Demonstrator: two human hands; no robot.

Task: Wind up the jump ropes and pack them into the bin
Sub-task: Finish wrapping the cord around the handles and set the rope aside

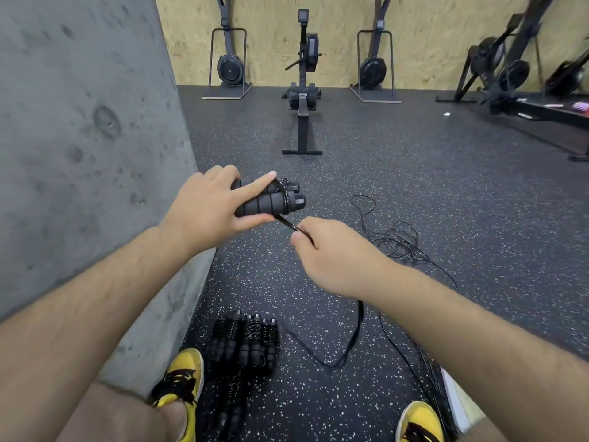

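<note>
winding is under way: left hand (207, 202) grips the pair of foam handles (267, 199) side by side, index finger laid straight along the top one, a few turns of cord (284, 193) already round them near their caps. right hand (331, 253) pinches the cord just below the handles, fist closed on it, and the slack (353, 333) trails down to the floor (414, 173). to do it well, i'd judge: keep the cord taut, lay each turn snug beside the last, feed slack steadily so it doesn't snag the loose tangle (398, 244) nearby. wound ropes (245, 342) lie by the yellow shoes (181, 374). no bin clearly visible.
</note>
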